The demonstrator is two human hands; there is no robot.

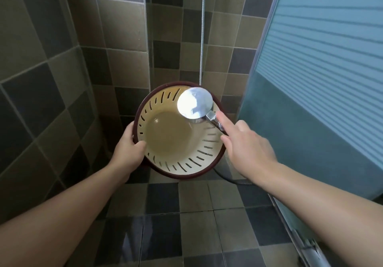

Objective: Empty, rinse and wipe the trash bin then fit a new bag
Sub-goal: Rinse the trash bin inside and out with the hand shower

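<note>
Gripping the dark-red rim of the round cream slotted plastic trash bin (165, 138) with my left hand (127, 150), fingers curled round its edge, I hold it tilted above the tiled floor (186, 225). My right hand (246, 144) wraps the round chrome shower head (194, 105) handle (forefinger stretched along it), held over the bin's mouth.

The right hand (246, 144) covers most of the chrome shower head handle (215, 121). The grey metal hose (232, 180) vanishes behind the cream slotted plastic bin (165, 138) at 5 o'clock. Both forearms are cut off by the lower edge.
</note>
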